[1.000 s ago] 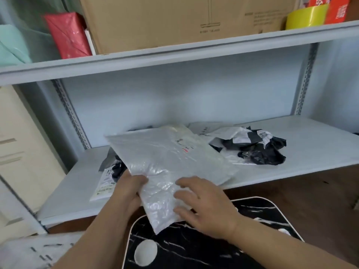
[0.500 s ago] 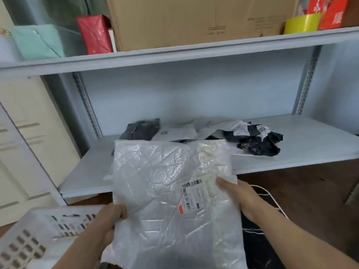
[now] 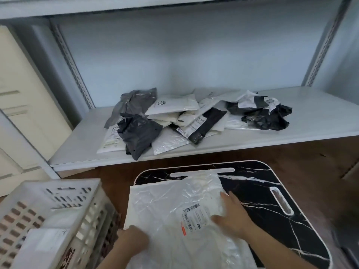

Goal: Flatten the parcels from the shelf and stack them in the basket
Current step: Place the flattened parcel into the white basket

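A large white plastic parcel (image 3: 171,206) with a barcode label lies spread on a black marble-patterned board (image 3: 272,191) in front of me. My right hand (image 3: 231,216) presses flat on its right side, fingers straight beside the label. My left hand (image 3: 132,239) rests on the parcel's lower left edge, fingers bent over it. A white slotted basket (image 3: 64,195) stands at the lower left with white parcels inside. Several more parcels, black, grey and white, lie heaped on the shelf (image 3: 194,117).
The grey shelf board (image 3: 320,113) has bare room at its right and left ends. A cream cabinet (image 3: 25,98) stands at the left. Brown floor (image 3: 320,167) surrounds the black board.
The white parcel has come down from in front of the shelf onto the black board. Both hands followed it and now press on it. The view tilted downward.
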Demonstrator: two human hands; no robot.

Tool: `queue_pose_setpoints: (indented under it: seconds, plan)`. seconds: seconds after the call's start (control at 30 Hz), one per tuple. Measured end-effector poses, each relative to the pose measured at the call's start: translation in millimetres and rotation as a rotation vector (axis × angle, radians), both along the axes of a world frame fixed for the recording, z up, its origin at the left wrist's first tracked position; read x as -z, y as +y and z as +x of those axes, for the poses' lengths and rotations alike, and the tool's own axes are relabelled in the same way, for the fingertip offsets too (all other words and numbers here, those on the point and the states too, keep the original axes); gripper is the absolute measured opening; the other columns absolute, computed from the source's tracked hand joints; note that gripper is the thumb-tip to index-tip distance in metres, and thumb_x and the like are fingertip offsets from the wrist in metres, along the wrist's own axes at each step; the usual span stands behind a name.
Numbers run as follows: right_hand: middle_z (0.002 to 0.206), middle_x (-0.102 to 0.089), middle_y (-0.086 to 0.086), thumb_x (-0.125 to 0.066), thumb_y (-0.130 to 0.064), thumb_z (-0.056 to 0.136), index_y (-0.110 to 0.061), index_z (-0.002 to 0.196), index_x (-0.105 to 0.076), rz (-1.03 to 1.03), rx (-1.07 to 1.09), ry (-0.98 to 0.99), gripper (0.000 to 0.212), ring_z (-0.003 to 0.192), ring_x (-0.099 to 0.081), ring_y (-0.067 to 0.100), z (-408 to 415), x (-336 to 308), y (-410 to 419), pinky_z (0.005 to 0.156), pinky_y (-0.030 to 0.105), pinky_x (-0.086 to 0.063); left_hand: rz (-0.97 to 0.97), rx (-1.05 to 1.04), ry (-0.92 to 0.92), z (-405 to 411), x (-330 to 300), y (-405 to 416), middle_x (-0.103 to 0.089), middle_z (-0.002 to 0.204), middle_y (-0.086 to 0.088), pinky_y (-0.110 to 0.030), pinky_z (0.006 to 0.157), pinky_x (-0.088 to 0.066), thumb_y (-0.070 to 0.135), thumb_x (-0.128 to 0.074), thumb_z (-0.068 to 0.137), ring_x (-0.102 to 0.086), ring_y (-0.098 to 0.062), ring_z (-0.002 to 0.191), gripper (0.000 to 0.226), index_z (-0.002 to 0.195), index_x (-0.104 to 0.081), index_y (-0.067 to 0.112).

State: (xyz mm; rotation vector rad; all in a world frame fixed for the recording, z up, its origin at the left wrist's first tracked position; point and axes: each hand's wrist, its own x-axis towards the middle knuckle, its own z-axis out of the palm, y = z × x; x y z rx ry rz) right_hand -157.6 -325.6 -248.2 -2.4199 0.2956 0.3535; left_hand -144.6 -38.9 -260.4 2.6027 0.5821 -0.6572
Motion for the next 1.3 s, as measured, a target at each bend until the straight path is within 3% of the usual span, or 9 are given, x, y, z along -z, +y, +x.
queue_pose_setpoints:
  seconds: [0.1, 0.2, 0.27, 0.33, 0.4, 0.6, 1.13, 1.23, 1.3]
  plan:
    - [0.162, 0.009, 0.000, -0.042, -0.069, 0.087, -0.026, 0.155, -0.010, -0.308, -0.061, -0.032, 0.086, 0.149, 0.002, 0.022, 10, 15, -2, 0.117, 0.050, -0.012, 0.107, 0.146, -0.023, 9, 10, -7, -0.025, 0.151, -0.016, -0.038, 0.110, -0.033, 0.033, -0.042, 0.095, -0.030, -0.031, 0.138, 0.048, 0.140, -0.037, 0.015]
    - [0.158, -0.025, 0.006, -0.007, -0.082, 0.083, -0.030, 0.144, -0.043, -0.518, -0.178, -0.201, 0.088, 0.147, -0.016, 0.027, 19, 30, 8, 0.113, 0.056, -0.026, 0.185, 0.273, -0.152, 20, 15, -17, 0.005, 0.161, -0.007, -0.047, 0.117, -0.017, 0.058, -0.031, 0.095, -0.001, -0.029, 0.148, 0.070, 0.153, -0.005, 0.027]
    - [0.145, -0.048, 0.009, -0.016, -0.083, 0.085, -0.030, 0.131, -0.058, -0.536, -0.224, -0.217, 0.081, 0.138, -0.030, 0.031, 26, 45, 15, 0.104, 0.059, -0.029, 0.204, 0.311, -0.226, 26, 17, -26, 0.015, 0.161, -0.001, -0.055, 0.116, -0.007, 0.080, -0.008, 0.081, 0.012, -0.026, 0.148, 0.083, 0.152, 0.005, 0.038]
    - [0.147, -0.046, 0.010, -0.025, -0.087, 0.081, -0.032, 0.135, -0.051, -0.559, -0.277, -0.203, 0.082, 0.138, -0.030, 0.037, 30, 55, 26, 0.101, 0.062, -0.019, 0.216, 0.356, -0.274, 32, 27, -32, 0.023, 0.159, 0.002, -0.061, 0.113, 0.002, 0.089, 0.023, 0.054, 0.022, -0.026, 0.145, 0.104, 0.148, 0.014, 0.045]
    - [0.152, -0.037, 0.010, -0.028, -0.091, 0.075, -0.033, 0.140, -0.045, -0.574, -0.332, -0.225, 0.089, 0.141, -0.026, 0.040, 32, 64, 38, 0.101, 0.069, -0.013, 0.206, 0.408, -0.319, 35, 44, -32, 0.028, 0.157, 0.002, -0.065, 0.110, 0.006, 0.085, 0.029, 0.053, 0.030, -0.026, 0.142, 0.100, 0.145, 0.020, 0.047]
    - [0.159, -0.022, 0.012, -0.028, -0.092, 0.073, -0.035, 0.144, -0.041, -0.574, -0.426, -0.198, 0.092, 0.145, -0.018, 0.042, 36, 80, 54, 0.096, 0.079, -0.016, 0.261, 0.603, -0.373, 34, 70, -40, -0.015, 0.160, -0.008, -0.070, 0.100, -0.011, 0.075, -0.024, 0.089, -0.014, -0.039, 0.144, 0.073, 0.151, -0.020, 0.038]
    - [0.151, -0.040, 0.009, -0.025, -0.091, 0.075, -0.043, 0.140, -0.044, -0.520, -0.433, -0.045, 0.083, 0.141, -0.028, 0.038, 52, 80, 54, 0.098, 0.072, -0.018, 0.266, 0.600, -0.301, 40, 79, -47, -0.030, 0.155, -0.009, -0.074, 0.094, -0.015, 0.075, -0.026, 0.089, -0.027, -0.042, 0.140, 0.069, 0.145, -0.037, 0.037]
    - [0.162, 0.008, 0.004, -0.011, -0.091, 0.073, -0.050, 0.149, -0.001, -0.539, -0.393, -0.108, 0.086, 0.147, 0.012, 0.032, 71, 76, 44, 0.109, 0.068, 0.003, 0.253, 0.618, -0.320, 47, 78, -48, -0.026, 0.157, -0.008, -0.074, 0.098, -0.015, 0.075, -0.026, 0.089, -0.020, -0.040, 0.143, 0.067, 0.143, -0.037, 0.037]
    - [0.154, 0.035, 0.001, -0.006, -0.090, 0.075, -0.047, 0.145, 0.020, -0.577, -0.398, -0.052, 0.086, 0.139, 0.036, 0.030, 78, 77, 39, 0.108, 0.068, 0.014, 0.250, 0.629, -0.339, 53, 74, -50, 0.002, 0.162, -0.003, -0.076, 0.103, -0.005, 0.078, -0.011, 0.087, 0.004, -0.037, 0.147, 0.068, 0.148, -0.014, 0.046]
